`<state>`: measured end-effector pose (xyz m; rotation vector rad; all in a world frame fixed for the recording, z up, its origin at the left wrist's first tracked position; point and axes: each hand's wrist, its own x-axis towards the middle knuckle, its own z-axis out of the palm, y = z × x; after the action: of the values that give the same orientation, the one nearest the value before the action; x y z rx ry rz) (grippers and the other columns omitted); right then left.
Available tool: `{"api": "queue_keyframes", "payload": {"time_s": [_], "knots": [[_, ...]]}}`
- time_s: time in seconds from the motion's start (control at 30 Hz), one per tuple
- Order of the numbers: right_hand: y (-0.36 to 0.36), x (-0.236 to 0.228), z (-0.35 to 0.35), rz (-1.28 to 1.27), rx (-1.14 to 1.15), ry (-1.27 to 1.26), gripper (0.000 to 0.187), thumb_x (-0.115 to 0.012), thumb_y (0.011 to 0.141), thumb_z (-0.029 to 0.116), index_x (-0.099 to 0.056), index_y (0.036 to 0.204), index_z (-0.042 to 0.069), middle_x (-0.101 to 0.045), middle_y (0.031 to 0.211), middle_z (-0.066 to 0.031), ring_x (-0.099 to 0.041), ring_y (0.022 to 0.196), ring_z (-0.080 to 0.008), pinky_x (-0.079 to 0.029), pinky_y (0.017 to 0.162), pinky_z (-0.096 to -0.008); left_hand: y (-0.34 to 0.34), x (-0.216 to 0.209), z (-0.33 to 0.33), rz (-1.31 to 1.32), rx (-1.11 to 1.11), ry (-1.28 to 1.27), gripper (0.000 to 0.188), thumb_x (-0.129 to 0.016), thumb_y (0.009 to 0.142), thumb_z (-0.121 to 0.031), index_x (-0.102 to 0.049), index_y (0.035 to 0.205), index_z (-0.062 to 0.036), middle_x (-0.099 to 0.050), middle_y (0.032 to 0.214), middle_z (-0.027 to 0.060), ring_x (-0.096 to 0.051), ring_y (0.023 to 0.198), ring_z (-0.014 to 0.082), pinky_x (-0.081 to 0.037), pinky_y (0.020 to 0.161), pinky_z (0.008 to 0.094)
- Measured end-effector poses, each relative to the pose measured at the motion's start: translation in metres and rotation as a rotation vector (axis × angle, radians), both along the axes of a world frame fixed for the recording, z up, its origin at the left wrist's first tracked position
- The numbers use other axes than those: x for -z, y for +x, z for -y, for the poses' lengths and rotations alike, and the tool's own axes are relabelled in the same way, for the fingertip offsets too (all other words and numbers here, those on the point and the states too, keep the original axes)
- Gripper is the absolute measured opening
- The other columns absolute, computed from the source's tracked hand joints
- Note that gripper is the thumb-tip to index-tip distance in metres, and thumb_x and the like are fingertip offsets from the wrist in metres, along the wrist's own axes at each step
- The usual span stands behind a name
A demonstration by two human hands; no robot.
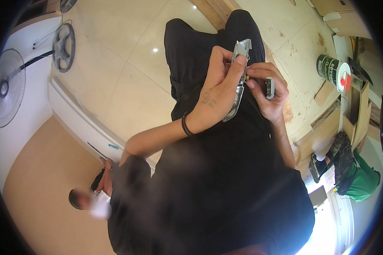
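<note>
My left hand [215,93] grips a long silver-grey hollow housing [239,98], with the thumb pressed along its upper part. The housing is tilted, one end pointing up past the fingers and the other below the palm. Against its right side, my right hand [275,100] pinches with thumb and fingertips at a small brass-coloured bit [247,77]. Tucked in the same right hand is a short grey piece [270,88] with a dark inside. Fingers hide the middle of the housing, so its exact kind is unclear.
My black-clad legs [191,55] lie beneath the hands. A paint can [327,70] with a red-marked white lid stands right, near wooden boards [361,110] and cardboard [344,19]. A fan [6,87] is left. Two people are nearby: one lower left, one in green [361,180] right.
</note>
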<state>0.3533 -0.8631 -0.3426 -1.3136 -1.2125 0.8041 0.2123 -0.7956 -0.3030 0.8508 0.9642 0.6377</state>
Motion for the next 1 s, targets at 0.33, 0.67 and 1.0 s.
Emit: {"api": "queue_keyframes", "payload": {"time_s": [0.33,0.67,1.0], "knots": [[0.0,-0.007,-0.003,0.009,0.005,0.036,0.026,-0.079,0.076,-0.004,-0.069,0.1,0.001,-0.068,0.1,-0.0129,-0.068,0.091,-0.0248,-0.054,0.082,-0.0342,0.0,0.002,-0.002,0.022,0.015,0.073,0.019,-0.052,0.105,-0.026,-0.049,0.101,-0.0086,-0.051,0.089,-0.0015,-0.044,0.079,0.0029,-0.038,0.07,0.0218],[-0.009,-0.023,-0.002,-0.425,-0.059,-0.11,0.031,-0.067,0.083,-0.011,-0.059,0.111,0.001,-0.052,0.119,-0.0099,-0.056,0.1,-0.0131,-0.045,0.085,-0.0273,-0.001,-0.003,-0.004,0.182,-0.029,0.172,0.02,-0.051,0.105,-0.021,-0.052,0.114,-0.0032,-0.059,0.1,0.0044,-0.054,0.09,0.0077,-0.044,0.081,0.0231],[-0.015,-0.018,-0.009,-0.301,0.118,-0.26,0.026,-0.077,0.08,-0.003,-0.064,0.102,0.002,-0.058,0.094,-0.0034,-0.056,0.088,-0.0112,-0.045,0.079,-0.026,-0.001,0.008,-0.008,0.135,-0.037,-0.008,0.028,-0.052,0.105,-0.024,-0.048,0.124,-0.0039,-0.058,0.104,0.0042,-0.054,0.094,0.008,-0.045,0.083,0.0235]]}}
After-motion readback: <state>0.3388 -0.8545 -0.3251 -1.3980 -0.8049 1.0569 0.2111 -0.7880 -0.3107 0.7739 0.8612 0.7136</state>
